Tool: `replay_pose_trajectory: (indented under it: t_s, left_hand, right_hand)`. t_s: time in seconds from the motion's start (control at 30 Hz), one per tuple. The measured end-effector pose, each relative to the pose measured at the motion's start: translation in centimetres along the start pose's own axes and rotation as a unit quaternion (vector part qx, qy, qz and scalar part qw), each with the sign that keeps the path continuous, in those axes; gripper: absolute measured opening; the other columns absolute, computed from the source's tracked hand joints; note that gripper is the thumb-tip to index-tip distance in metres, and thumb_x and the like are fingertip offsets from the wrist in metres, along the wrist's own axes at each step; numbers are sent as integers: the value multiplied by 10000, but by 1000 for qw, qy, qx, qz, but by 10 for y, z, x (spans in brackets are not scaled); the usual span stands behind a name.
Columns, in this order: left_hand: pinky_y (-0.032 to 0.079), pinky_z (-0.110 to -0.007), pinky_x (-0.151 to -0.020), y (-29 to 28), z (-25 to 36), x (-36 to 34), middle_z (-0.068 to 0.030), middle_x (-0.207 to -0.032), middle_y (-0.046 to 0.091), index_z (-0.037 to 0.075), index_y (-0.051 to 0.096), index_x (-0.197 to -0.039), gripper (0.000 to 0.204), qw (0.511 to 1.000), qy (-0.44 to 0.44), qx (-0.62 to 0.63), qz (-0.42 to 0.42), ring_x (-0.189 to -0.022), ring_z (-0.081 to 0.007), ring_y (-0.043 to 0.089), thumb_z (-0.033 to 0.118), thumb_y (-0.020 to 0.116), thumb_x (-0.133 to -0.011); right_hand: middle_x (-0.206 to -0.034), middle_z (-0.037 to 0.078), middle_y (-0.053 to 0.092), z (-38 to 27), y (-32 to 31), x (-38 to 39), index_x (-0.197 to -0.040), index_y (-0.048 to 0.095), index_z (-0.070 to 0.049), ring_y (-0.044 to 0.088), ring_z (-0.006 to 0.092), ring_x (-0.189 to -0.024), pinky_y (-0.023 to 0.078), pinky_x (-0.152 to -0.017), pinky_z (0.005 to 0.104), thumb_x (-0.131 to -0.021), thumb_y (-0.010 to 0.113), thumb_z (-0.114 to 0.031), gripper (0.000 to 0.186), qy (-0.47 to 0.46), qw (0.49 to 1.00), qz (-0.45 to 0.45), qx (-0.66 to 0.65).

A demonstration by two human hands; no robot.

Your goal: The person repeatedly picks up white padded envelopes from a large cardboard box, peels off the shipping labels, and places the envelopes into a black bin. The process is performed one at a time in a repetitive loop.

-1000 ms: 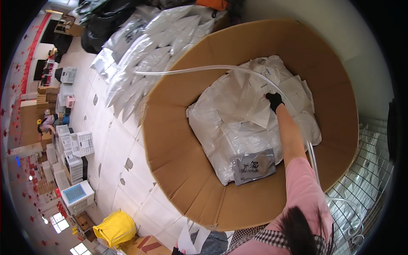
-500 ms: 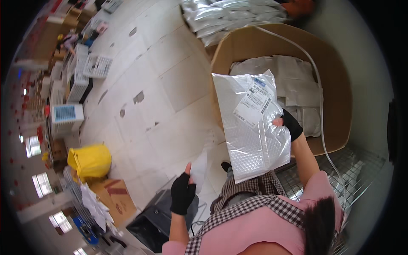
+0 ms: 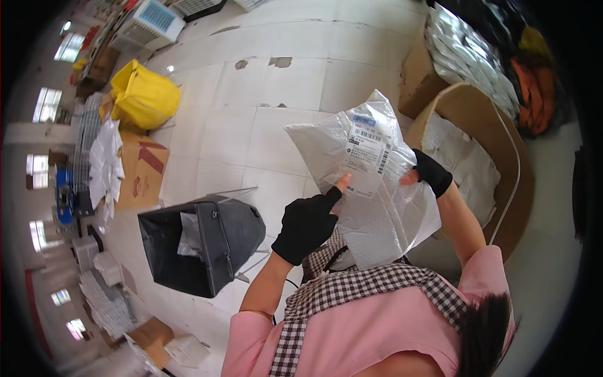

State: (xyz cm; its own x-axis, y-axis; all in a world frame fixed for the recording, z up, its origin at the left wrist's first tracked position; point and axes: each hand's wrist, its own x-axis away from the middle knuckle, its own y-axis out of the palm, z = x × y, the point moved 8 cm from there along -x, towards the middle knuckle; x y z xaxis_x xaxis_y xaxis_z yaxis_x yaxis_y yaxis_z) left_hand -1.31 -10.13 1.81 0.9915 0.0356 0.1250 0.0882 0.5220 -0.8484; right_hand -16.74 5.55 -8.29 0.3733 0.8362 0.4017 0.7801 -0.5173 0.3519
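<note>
A silvery-white bubble mailer [image 3: 402, 217] with a white printed label [image 3: 367, 151] is held up in front of my body, tilted. My right hand [image 3: 432, 174], in a black fingerless glove, grips its right edge, thumb on top and the other fingers hidden behind. My left hand [image 3: 308, 225], in a matching glove, reaches across to the mailer with one finger stretched out. That fingertip rests at the label's lower left part, and this hand holds nothing I can see. The remaining fingers are partly hidden.
On the right stands a large cardboard box [image 3: 524, 182] containing white packages [image 3: 461, 166]. Silvery mailers [image 3: 468, 56] are stacked behind it. A black bin [image 3: 235, 229] on a metal stand is at left, with whitish sheet material inside. Farther left are a yellow bag [image 3: 144, 97] and a brown carton [image 3: 143, 176].
The view has turned, shifting the large box rightward. My left hand has let go of a thin translucent sheet and moved to the mailer's label. My right hand still grips the mailer.
</note>
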Motion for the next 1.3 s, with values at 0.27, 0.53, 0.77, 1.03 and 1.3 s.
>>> replay_pose_trajectory:
  t_s: [0.27,0.53,0.77,1.03,1.3]
  left_hand:
    - [487,-407,-675,59,-149,166,-212,-793,623,126,161,-1404,789,882,-366,259,144,-773,-347,620,154,548,-717]
    - [448,-403,-842,161,-160,185,-194,-1118,561,131,368,-1317,597,871,-379,301,84,-1006,-335,552,215,560,-758]
    - [466,-342,-635,52,-141,181,-141,-831,611,121,201,-1404,684,802,-309,338,383,-714,-265,597,86,491,-786]
    - [415,-243,-755,94,-86,166,-70,-1018,576,96,32,-1429,745,826,-287,439,206,-834,-127,526,19,465,-828]
    - [435,-248,-720,82,-108,114,-47,-883,609,-15,581,-1017,292,743,-315,540,240,-810,-116,550,231,527,-869]
  right_hand:
    - [-974,83,624,-47,133,-74,-1092,568,13,584,168,-882,459,-807,291,-585,719,-65,535,51,990,-110,77]
    - [-897,52,587,-75,401,-138,-1074,532,14,574,128,-767,489,-725,283,-835,619,-270,381,15,935,-353,-36]
    - [-506,37,558,-10,317,-159,-545,585,-45,510,103,-443,398,-436,239,-835,526,-501,544,64,874,-282,390]
    - [-1116,132,559,132,219,-63,-1197,447,15,540,204,-1015,429,-884,327,-811,618,-290,521,230,954,-137,-136]
    - [-997,168,591,83,195,-11,-1275,393,-31,556,240,-900,444,-782,325,-728,688,-263,664,-35,930,-138,338]
